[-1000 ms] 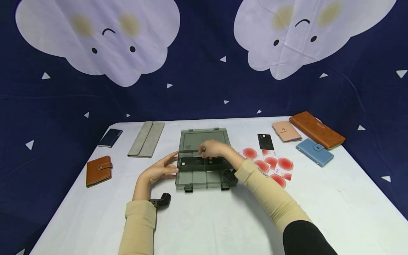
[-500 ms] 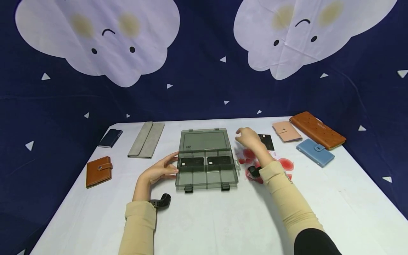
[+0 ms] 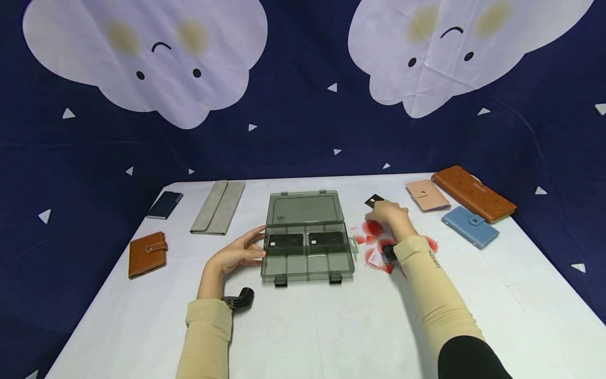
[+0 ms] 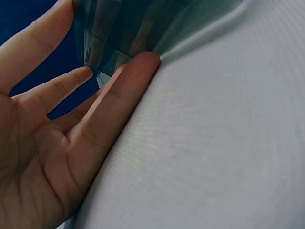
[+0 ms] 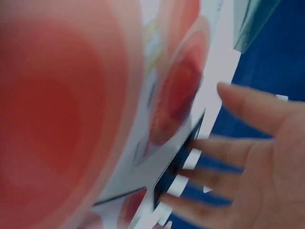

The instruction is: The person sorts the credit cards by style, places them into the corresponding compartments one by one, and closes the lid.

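Note:
A translucent grey-green plastic organizer box (image 3: 307, 268) stands with its lid raised on the white table. Inside, two black cards (image 3: 285, 240) lie in separate back compartments. My left hand (image 3: 239, 250) rests against the box's left side, its fingers spread and fairly straight, thumb tip on the lower edge in the left wrist view. Right of the box, my right hand (image 3: 389, 211) touches another black card (image 3: 374, 200) with extended fingers. In the right wrist view its thumb stays apart from that card (image 5: 174, 169). Red-and-white cards (image 3: 372, 228) lie scattered beneath the right forearm, partly hidden.
On the right lie a pink card holder (image 3: 428, 196), a brown long wallet (image 3: 473, 195) and a blue wallet (image 3: 470, 226). To the left are a grey sleeve (image 3: 218, 207), a dark notebook (image 3: 164, 205) and a brown snap wallet (image 3: 148, 255). A dark blue cloth hangs behind.
My right hand has left the box and moved right to the loose black card, which has shifted left and turned. Two black cards now show clearly in the box. The left hand has stayed put.

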Action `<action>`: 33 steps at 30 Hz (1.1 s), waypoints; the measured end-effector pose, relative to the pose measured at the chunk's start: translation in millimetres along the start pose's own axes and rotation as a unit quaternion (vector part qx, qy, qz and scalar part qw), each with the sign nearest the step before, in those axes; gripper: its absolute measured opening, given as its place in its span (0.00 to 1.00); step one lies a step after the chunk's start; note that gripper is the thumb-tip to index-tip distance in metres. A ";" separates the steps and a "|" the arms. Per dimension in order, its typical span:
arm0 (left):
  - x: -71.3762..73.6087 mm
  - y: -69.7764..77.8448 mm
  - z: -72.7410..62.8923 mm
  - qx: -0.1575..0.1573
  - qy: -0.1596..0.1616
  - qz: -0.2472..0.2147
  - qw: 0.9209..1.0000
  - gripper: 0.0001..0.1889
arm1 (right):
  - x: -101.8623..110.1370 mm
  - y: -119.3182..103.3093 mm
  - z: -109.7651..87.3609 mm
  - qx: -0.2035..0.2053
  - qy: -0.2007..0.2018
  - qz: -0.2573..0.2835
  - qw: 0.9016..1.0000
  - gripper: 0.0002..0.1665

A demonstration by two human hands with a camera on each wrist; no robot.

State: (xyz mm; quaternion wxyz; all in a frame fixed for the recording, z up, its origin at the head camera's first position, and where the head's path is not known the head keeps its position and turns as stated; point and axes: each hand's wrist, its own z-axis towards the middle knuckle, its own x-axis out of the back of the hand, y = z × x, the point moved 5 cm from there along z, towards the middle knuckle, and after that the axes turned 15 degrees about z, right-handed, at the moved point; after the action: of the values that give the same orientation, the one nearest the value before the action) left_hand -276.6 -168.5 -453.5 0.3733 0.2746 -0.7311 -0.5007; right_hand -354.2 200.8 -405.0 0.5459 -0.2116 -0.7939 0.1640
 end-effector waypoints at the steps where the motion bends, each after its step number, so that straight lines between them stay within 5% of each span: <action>1: 0.1 0.0 -0.2 -0.001 0.000 0.000 1.000 0.45 | -0.7 -2.7 0.1 0.023 -0.006 0.009 1.000 0.24; 6: -0.2 0.5 -1.6 -0.001 -0.002 0.003 1.000 0.45 | 2.8 -5.4 2.3 0.071 0.002 0.046 0.996 0.22; 11: -0.1 1.4 -1.9 0.001 -0.001 0.001 1.000 0.45 | 9.8 6.2 12.3 0.040 0.037 0.037 0.998 0.33; 19: -0.1 1.5 -0.7 0.002 -0.001 0.006 1.000 0.45 | 15.8 11.7 17.2 0.029 0.018 0.029 0.999 0.38; 33: -0.1 0.9 -0.8 -0.001 -0.001 0.000 1.000 0.45 | 16.3 18.3 21.8 0.079 0.069 0.084 0.991 0.30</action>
State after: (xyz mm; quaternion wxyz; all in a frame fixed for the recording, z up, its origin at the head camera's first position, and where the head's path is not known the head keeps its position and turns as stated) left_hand -275.9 -168.6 -452.5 0.3725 0.2739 -0.7312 -0.5015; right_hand -376.9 224.2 -408.7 0.5986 -0.2447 -0.7184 0.2563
